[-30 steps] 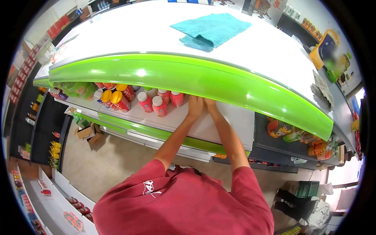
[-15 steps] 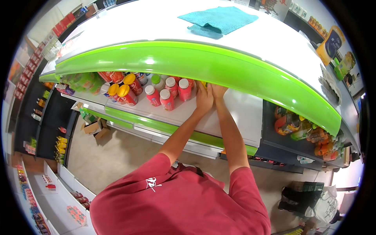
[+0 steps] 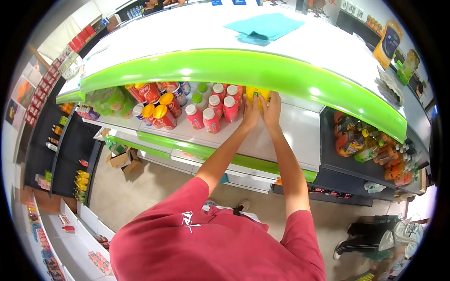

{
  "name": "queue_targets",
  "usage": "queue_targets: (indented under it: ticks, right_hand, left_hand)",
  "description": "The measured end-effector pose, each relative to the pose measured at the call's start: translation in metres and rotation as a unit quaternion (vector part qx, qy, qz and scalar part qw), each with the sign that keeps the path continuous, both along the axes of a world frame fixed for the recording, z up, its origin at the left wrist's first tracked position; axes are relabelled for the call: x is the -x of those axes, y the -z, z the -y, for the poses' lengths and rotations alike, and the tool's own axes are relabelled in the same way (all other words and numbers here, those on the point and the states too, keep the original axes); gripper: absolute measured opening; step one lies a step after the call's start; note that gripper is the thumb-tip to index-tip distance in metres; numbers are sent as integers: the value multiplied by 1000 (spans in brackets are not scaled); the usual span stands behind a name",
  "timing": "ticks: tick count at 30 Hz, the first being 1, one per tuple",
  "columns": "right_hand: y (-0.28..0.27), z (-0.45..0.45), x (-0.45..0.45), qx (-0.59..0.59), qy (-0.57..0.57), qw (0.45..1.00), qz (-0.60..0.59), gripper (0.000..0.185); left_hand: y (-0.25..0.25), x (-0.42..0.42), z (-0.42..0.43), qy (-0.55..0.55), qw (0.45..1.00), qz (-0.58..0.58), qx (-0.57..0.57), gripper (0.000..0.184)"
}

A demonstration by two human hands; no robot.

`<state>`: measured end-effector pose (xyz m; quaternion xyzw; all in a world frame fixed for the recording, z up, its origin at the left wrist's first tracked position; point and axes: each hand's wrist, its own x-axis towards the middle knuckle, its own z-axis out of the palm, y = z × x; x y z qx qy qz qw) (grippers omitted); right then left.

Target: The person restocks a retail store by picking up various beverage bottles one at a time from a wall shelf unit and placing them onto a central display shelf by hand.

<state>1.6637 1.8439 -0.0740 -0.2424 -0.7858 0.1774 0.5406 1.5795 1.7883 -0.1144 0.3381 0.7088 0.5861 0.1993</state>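
Under the green shelf edge, a yellow pack [image 3: 258, 91] stands upright on the white shelf [image 3: 286, 145], its top hidden by the edge. My left hand [image 3: 251, 114] grips the pack's left side. On its right side, the fingers of my right hand [image 3: 272, 111] press against it. Just left of my hands are several pink bottles [image 3: 211, 122] with white caps, and behind them bottles with green caps [image 3: 198, 99]. Farther left sit red cans with yellow lids [image 3: 163, 117].
A teal cloth [image 3: 267, 27] lies on the white top above the green edge [image 3: 225, 65]. Juice bottles [image 3: 349, 143] fill a dark shelf at right. An open cardboard box [image 3: 124, 160] is on the floor at left. Another person [image 3: 391, 236] is at lower right.
The yellow pack now shows more fully between my hands. My right hand has come out from under the shelf edge and moved right. The view has shifted slightly.
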Motion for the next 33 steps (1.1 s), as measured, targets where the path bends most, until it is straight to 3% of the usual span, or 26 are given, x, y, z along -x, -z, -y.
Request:
queue_targets:
  ticks: [1,4,6,8,9,11,12,13,14,15,16,18,19,22,23,24,26,28,31,33]
  right_hand:
    - [1,3,0,5,-1,1000,12,50]
    - [2,11,3,80,-14,997,13,57]
    - [13,17,4,163,-29,985,-54,57]
    - [9,48,0,231,-47,967,-101,55]
    - [8,71,-9,258,-56,958,-113,53]
    - [15,127,-22,199,-62,967,-145,49]
    - [22,155,-28,190,-83,963,-170,47]
    - [39,183,-33,216,-107,947,-212,40]
    - [35,224,-37,186,-76,965,-169,31]
    - [45,256,-45,157,-65,982,-80,22]
    - [51,290,-38,104,-71,990,-66,13]
    - [105,331,-43,170,-180,968,32,12]
    - [121,348,-45,218,-179,947,156,11]
    - [219,361,-57,256,-233,836,426,23]
    - [325,345,-82,200,-219,825,481,28]
    - [418,332,-104,141,-204,811,530,34]
    - [397,372,-77,237,-242,690,639,34]
    - [393,394,-40,286,-258,624,680,34]
    - [382,432,16,305,-285,557,718,35]
    - [375,456,49,294,-305,529,735,36]
  left_hand:
    - [-3,0,3,0,1000,10,-24,89]
    - [-4,-12,11,-55,986,-131,-83,70]
    - [-26,-18,30,-75,968,-191,-146,59]
    - [-37,-38,67,30,977,5,-211,51]
    - [-50,-49,95,94,954,73,-275,46]
    - [-57,-59,173,118,971,-26,-204,42]
    - [-46,-59,210,196,954,50,-223,43]
    - [-64,-56,257,215,970,35,-111,40]
    - [-53,-48,295,227,967,-42,-108,30]
    - [-37,-39,329,231,969,-30,-85,26]
    - [-18,-26,361,233,970,-17,-63,24]
    - [27,4,436,161,987,8,-10,22]
    - [56,22,474,133,990,37,22,22]
    - [200,66,606,4,986,114,118,24]
    - [251,69,658,-83,965,213,130,26]
    - [331,84,717,-109,935,160,296,25]
    - [325,74,804,-190,862,317,347,26]
    - [303,50,865,-295,795,429,311,27]
    - [277,22,925,-444,746,451,205,29]
    - [290,3,968,-482,770,389,156,30]
